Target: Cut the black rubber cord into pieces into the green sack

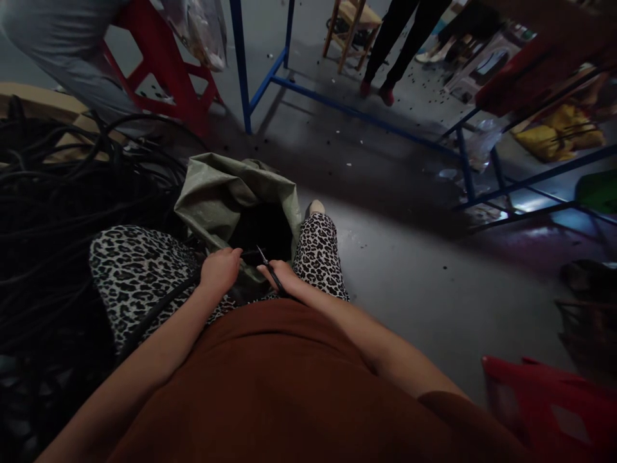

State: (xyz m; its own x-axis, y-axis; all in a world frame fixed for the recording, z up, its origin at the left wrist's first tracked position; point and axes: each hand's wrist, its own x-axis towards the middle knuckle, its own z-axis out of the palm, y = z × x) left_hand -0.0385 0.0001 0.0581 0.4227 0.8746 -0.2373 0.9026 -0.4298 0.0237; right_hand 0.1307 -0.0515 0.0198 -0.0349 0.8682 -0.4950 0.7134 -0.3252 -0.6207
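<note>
My left hand [222, 270] is closed around a long black rubber strip [161, 305], which trails back over my left thigh toward the pile. A short dark end of the strip seems to stick out past the fingers toward the right. In my right hand [285, 276] is a pair of scissors [275, 278] with black handles, its pointed blades angled up and left. Both hands are over the near rim of a grey-green sack [207, 186] that stands between my legs with its mouth wide. The sack's inside is dark, so its contents cannot be made out.
A large tangle of black strips [43, 257] lies on the left. Beyond the sack are a red plastic stool [168, 64] beside a seated person's leg [72, 51], and a blue metal frame [337, 109]. Another red stool [544, 399] is at lower right. Other people's legs show behind.
</note>
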